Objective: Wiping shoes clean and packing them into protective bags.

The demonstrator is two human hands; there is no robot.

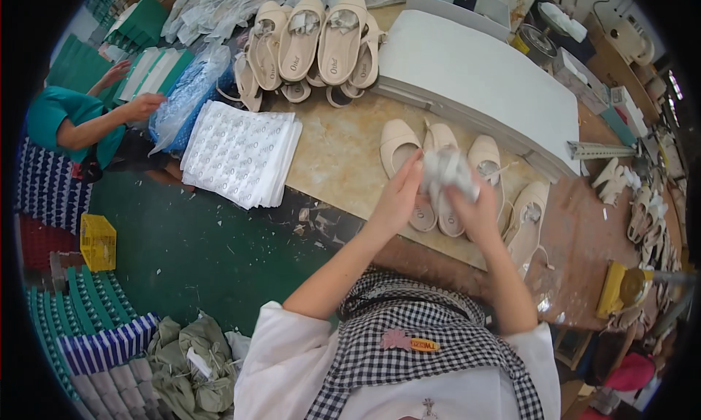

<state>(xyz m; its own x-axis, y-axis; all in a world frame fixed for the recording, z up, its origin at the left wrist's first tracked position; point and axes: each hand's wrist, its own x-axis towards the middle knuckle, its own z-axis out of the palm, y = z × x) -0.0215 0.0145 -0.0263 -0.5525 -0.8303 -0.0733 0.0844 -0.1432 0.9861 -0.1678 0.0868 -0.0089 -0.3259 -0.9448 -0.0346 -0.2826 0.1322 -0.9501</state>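
- Head view: left hand [398, 193] and right hand [478, 210] both closed on crumpled paper [447, 168], held between them above beige shoes [438, 173] on table [343, 157].
- Best to keep wad compact, fingertips pinching opposite sides, directly over shoe opening.
- Paper sits at fingertips, not deep in palms.

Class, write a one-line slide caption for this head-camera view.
Both hands, left hand and right hand, crumple white tissue paper above beige shoes on a worktable.

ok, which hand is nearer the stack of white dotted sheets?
Left. The left hand is on the side of the crumpled tissue towards the stack of white dotted sheets; the right hand is farther away.
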